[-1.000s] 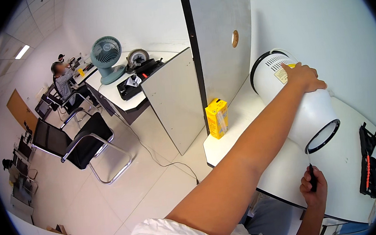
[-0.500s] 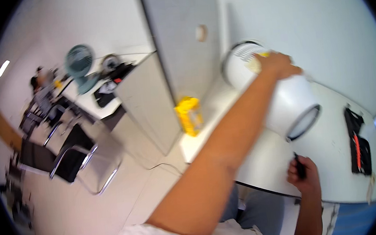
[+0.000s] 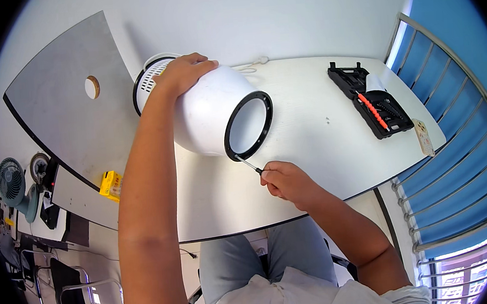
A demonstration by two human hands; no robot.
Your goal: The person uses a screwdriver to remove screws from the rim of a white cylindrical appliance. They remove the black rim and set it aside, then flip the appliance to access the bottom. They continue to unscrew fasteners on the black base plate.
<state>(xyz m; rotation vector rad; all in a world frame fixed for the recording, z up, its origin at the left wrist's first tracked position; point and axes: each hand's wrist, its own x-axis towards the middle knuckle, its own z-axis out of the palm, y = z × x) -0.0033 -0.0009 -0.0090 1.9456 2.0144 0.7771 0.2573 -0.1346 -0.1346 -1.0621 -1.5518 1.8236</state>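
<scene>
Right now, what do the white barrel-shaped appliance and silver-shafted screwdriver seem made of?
White appliance: probably satin plastic, from its soft sheen; painted metal is possible. Screwdriver: shaft likely polished metal, given its silvery glint; handle mostly hidden by the right hand.

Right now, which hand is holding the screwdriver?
The right hand, gripping the screwdriver with its tip at the black rim of the white housing. The left hand instead lies on the housing's upper side, without a tool.

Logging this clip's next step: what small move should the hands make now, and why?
Probably turn the screwdriver slightly with the right hand: the tool's tip appears to meet the black rim of the white housing, while the left hand rests on top, seemingly bracing it.
</scene>
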